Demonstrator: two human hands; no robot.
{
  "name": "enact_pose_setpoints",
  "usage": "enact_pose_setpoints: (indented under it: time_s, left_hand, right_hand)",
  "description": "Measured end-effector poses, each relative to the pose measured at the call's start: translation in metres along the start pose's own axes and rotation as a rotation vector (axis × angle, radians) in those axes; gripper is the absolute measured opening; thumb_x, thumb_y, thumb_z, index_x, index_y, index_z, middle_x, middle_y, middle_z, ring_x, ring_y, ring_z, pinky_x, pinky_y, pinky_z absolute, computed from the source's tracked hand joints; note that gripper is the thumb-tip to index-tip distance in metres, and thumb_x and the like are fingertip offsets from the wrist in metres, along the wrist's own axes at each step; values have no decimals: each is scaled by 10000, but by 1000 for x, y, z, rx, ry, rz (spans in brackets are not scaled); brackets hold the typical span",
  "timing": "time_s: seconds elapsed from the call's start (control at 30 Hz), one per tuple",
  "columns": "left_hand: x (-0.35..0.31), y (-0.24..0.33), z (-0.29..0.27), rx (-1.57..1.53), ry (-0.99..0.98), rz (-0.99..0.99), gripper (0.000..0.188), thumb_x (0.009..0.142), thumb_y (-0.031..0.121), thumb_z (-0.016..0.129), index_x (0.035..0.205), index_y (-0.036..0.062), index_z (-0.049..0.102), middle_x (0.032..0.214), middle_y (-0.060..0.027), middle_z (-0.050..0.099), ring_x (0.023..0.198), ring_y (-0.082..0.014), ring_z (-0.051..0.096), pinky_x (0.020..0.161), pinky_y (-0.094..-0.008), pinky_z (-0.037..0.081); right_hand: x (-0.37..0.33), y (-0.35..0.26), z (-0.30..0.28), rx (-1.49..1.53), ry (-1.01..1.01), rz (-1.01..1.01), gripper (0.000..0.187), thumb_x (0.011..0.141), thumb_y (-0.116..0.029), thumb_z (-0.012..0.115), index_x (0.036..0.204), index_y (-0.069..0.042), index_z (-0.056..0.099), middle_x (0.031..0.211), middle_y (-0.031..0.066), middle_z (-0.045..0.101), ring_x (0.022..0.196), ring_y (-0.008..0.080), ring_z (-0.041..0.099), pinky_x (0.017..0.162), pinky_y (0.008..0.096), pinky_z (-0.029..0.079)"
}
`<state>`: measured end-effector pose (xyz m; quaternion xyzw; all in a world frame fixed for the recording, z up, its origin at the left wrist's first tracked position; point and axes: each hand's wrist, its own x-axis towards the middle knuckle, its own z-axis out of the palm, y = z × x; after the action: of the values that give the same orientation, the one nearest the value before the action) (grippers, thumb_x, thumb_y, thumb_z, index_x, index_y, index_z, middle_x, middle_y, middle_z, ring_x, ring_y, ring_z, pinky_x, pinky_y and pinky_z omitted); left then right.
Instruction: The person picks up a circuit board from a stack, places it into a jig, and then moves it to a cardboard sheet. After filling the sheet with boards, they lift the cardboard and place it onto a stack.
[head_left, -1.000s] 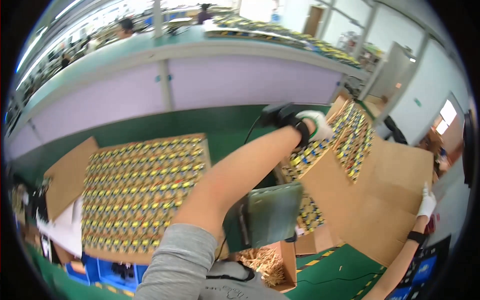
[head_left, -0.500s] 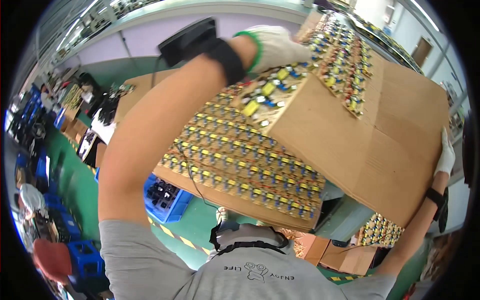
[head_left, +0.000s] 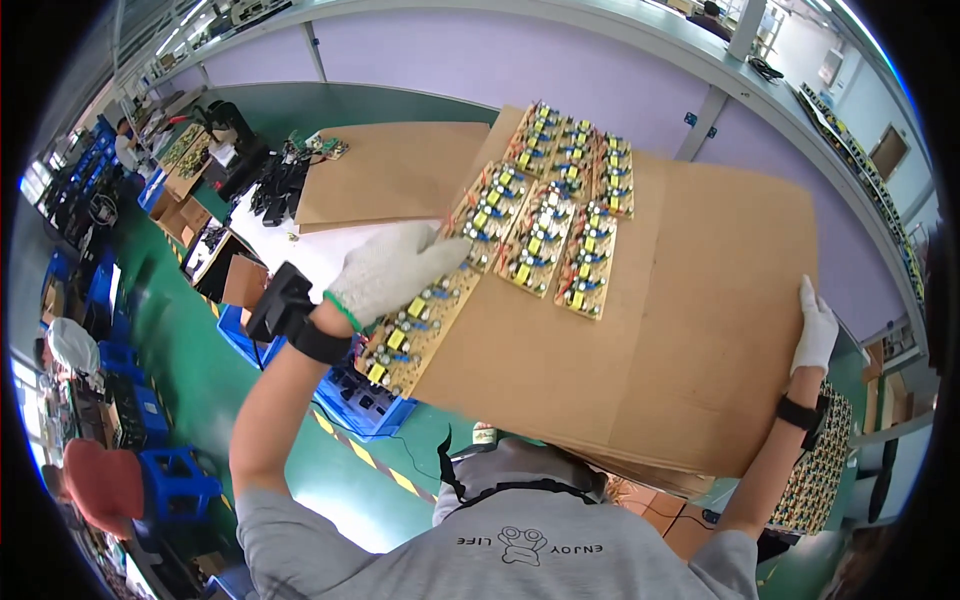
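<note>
A large brown cardboard sheet spreads in front of me. Several circuit board panels with yellow, blue and white parts lie in rows on its left half. My left hand, in a white glove with a green cuff, closes over the left edge, at the far end of one more panel; its fingertips are partly hidden. At the right edge, my right hand, also gloved, grips the sheet with its fingers along the rim.
Beyond my left hand, another cardboard sheet lies on a white table beside black cables. Below it stands a blue crate of black parts. More boards are stacked at lower right. A lilac partition runs behind.
The cardboard sheet has turned and come down leftward, covering the layer of boards beneath. My left hand has moved left and nearer to me; my right hand has shifted left with the edge.
</note>
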<state>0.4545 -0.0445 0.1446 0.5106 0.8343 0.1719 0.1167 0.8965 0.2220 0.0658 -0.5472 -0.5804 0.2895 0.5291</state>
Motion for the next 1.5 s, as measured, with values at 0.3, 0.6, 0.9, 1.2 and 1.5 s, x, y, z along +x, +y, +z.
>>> enact_pose_setpoints:
  time_s: [0.3,0.6,0.9,1.2,1.5]
  left_hand:
    - [30,-38,60,-176,250,27,390,871,406,604,1004,39,580,946,-187,618,875,-362,604,754,-441,474]
    - [30,-31,61,-268,-92,-149,752,819,457,613,1390,39,361,1116,-252,619,1068,-387,591,934,-423,431]
    - [27,-21,49,-189,35,-56,931,762,432,723,1408,-21,228,1304,-270,438,1100,-445,542,914,-455,455]
    - [-1,-10,28,282,231,139,927,625,417,809,1316,-14,365,1187,-223,507,1015,-394,526,822,-449,448]
    - [-12,10,36,373,70,-7,600,638,372,799,1045,21,533,898,-147,566,851,-335,565,742,-444,431]
  right_hand:
    - [-21,68,-6,-548,-17,57,575,896,-461,598,1176,41,585,1116,224,637,1030,302,610,897,357,463]
    - [-31,44,1,-448,-177,213,629,875,-486,602,1175,65,568,1083,247,645,1022,357,619,865,374,480]
    - [-53,2,16,-1079,132,97,758,738,-480,724,1253,27,496,1210,225,575,1092,365,567,911,413,454]
    - [-7,-127,160,-516,-246,-70,857,804,-512,651,1342,97,379,1261,275,534,1158,378,542,955,389,435]
    - [36,-118,271,-763,-804,122,904,629,-579,781,1052,192,571,880,194,670,758,241,660,683,348,508]
